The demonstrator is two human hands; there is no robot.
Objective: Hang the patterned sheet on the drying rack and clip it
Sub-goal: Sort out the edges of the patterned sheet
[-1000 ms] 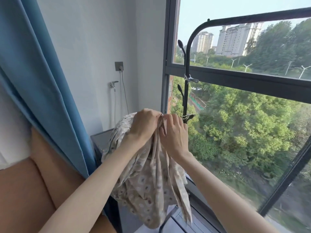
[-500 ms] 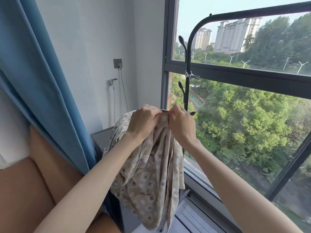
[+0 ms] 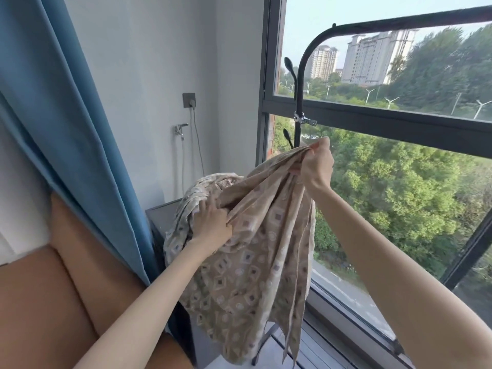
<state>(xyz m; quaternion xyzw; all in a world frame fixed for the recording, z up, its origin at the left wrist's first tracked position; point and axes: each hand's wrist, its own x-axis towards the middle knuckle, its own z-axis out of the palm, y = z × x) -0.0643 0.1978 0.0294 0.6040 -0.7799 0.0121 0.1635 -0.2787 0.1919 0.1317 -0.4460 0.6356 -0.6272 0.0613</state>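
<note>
The beige sheet [image 3: 247, 262] with a small diamond pattern hangs bunched between my hands in front of the window. My right hand [image 3: 316, 166] pinches a gathered edge of it high up, just beside the black upright of the drying rack [image 3: 300, 83]. Lower and to the left, my left hand [image 3: 213, 222] grips a fold of the same cloth. The rack's top bar [image 3: 412, 18] curves right across the window, bare. A metal clip [image 3: 304, 119] sits clamped on the upright, just above my right hand. The sheet's lower part hides the rack's foot.
A blue curtain [image 3: 66, 129] hangs at the left over a tan cushion [image 3: 53, 302]. A dark cabinet [image 3: 162, 217] stands behind the sheet. A tap [image 3: 181, 128] and a wall socket [image 3: 189, 99] are on the white wall. Black hooks [image 3: 288, 66] stick out from the rack's upright.
My hands, held together at the sheet's top, have parted: the right one rose up and right with the edge, the left one dropped down along the cloth, stretching it between them.
</note>
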